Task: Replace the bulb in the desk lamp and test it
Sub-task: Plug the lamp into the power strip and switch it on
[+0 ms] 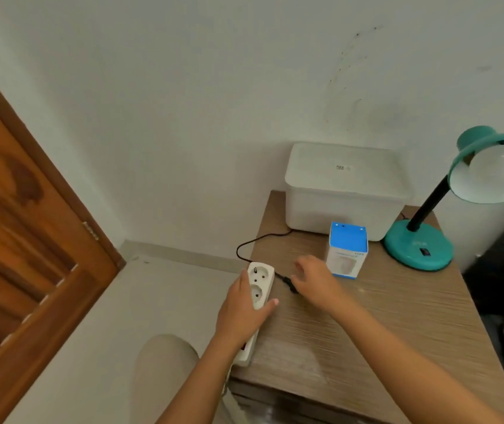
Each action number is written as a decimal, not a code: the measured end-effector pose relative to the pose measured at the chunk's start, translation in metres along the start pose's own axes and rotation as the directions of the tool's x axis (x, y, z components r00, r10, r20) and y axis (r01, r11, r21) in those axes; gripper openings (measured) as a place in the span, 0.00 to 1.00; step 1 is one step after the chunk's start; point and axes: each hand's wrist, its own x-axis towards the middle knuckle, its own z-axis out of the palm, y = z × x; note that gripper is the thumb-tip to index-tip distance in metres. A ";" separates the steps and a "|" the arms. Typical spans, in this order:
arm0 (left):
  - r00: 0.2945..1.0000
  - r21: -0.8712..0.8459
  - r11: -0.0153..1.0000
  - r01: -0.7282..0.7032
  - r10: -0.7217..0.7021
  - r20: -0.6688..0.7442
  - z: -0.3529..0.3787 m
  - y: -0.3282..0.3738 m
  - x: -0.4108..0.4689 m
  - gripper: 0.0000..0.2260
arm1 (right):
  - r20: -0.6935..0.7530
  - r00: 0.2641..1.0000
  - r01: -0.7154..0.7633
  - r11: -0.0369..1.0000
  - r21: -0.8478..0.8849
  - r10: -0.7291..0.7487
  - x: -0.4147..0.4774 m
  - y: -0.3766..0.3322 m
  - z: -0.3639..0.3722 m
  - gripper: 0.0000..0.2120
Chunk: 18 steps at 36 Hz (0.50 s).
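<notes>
The left hand [241, 313] wraps its fingers [270, 302] around a white power strip [259, 289] at the desk's [382, 332] near left edge. Just right of those fingers, the right hand [311, 276] pinches the black plug [289, 283] of the lamp cord [244, 243], close to the strip. Beyond the right fingers stands a blue-and-white bulb box [347, 249]; farther right is the teal lamp [422, 243] with a white bulb [497, 163] in its shade.

Grained light-brown wood-look tabletop [397, 316], matt. Glossy teal desk lamp base [418, 244]; smooth frosted white bulb [500, 165]. White plastic power strip [259, 289], slight sheen. Translucent white lidded plastic box [345, 191]. Blue-and-white cardboard carton [347, 249]. Varnished brown wooden door [21, 240].
</notes>
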 end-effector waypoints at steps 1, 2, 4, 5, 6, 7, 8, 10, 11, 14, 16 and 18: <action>1.000 0.021 1.000 -0.007 0.007 -0.015 0.001 0.000 0.000 0.40 | 0.023 1.000 -0.004 0.999 -0.036 0.005 0.001 0.001 0.005 0.15; 0.999 0.036 0.999 -0.015 0.016 -0.029 0.002 0.000 0.001 0.38 | 0.042 0.999 -0.001 0.997 -0.073 0.004 0.002 0.000 0.008 0.14; 0.999 0.042 0.999 -0.013 0.015 -0.038 0.004 -0.001 0.003 0.37 | 0.072 0.997 0.013 0.991 -0.135 -0.004 0.005 0.000 0.014 0.12; 0.999 0.038 0.999 -0.012 0.014 -0.040 0.005 -0.002 0.003 0.36 | 0.077 0.997 0.022 0.988 -0.151 -0.010 0.007 -0.001 0.017 0.12; 0.999 0.035 0.999 -0.014 0.015 -0.045 0.006 -0.003 0.003 0.35 | 0.073 0.997 0.034 0.987 -0.158 -0.023 0.008 -0.001 0.018 0.11; 0.999 0.032 0.999 -0.010 0.012 -0.046 0.006 -0.004 0.003 0.35 | 0.069 0.997 0.043 0.986 -0.162 -0.032 0.009 -0.003 0.019 0.10; 0.999 0.028 1.000 -0.010 0.011 -0.048 0.007 -0.005 0.004 0.35 | 0.070 0.997 0.046 0.985 -0.166 -0.035 0.010 -0.003 0.020 0.10; 0.999 0.026 1.000 -0.016 0.017 -0.051 0.008 -0.006 0.004 0.35 | 0.084 0.996 0.039 0.984 -0.175 -0.024 0.014 -0.003 0.019 0.09; 0.998 0.027 0.999 -0.021 0.022 -0.052 0.009 -0.007 0.005 0.36 | 0.096 0.995 0.031 0.983 -0.180 -0.013 0.015 -0.003 0.018 0.09; 0.998 0.030 0.999 -0.024 0.025 -0.050 0.010 -0.007 0.005 0.37 | 0.083 0.996 -0.014 0.993 -0.121 0.024 0.021 -0.002 0.014 0.09; 0.998 0.029 0.999 -0.021 0.023 -0.052 0.011 -0.007 0.005 0.38 | 0.007 0.998 -0.060 0.998 0.024 0.059 0.025 -0.004 0.008 0.08; 0.998 0.026 0.999 -0.022 0.024 -0.060 0.011 -0.007 0.005 0.38 | -0.056 0.994 -0.076 0.975 0.210 0.090 0.027 -0.010 0.001 0.06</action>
